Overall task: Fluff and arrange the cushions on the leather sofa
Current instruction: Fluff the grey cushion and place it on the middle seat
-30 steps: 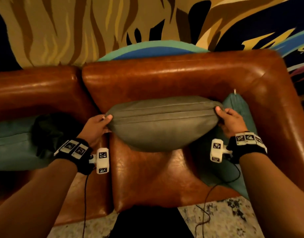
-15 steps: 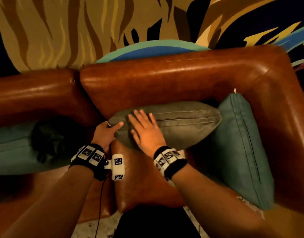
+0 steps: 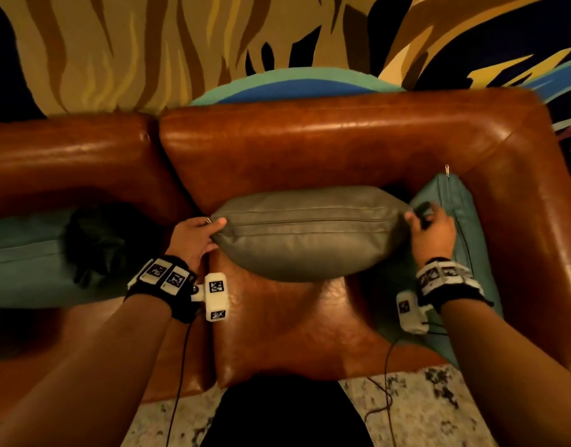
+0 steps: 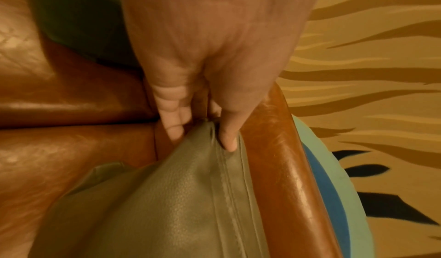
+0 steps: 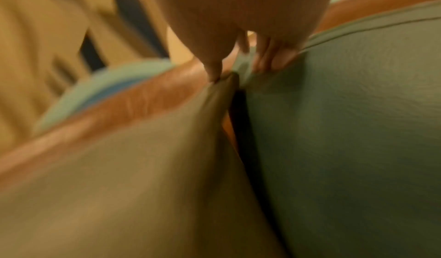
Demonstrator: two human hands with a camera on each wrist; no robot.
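A grey leather cushion (image 3: 310,232) stands on its edge against the backrest of the brown leather sofa (image 3: 310,146), zipper seam facing up. My left hand (image 3: 197,235) pinches its left corner, thumb on top; the left wrist view shows the fingers (image 4: 175,128) and thumb clamped on the grey cushion (image 4: 186,196) corner. My right hand (image 3: 431,230) grips the right corner, thumb against the cushion's end. In the blurred right wrist view the right hand (image 5: 236,69) sits between the grey cushion (image 5: 143,167) and a teal cushion (image 5: 346,130). The teal cushion (image 3: 452,227) leans on the right armrest.
Another teal cushion (image 3: 22,259) lies on the left seat with a dark bundle (image 3: 100,240) beside it. The seat pad (image 3: 277,324) in front of the grey cushion is bare. Wrist cables hang over a speckled floor (image 3: 423,411). A painted wall (image 3: 181,43) rises behind the sofa.
My right hand left the cushion's front face near the left end and moved to its right corner. The left hand kept its hold on the left corner.
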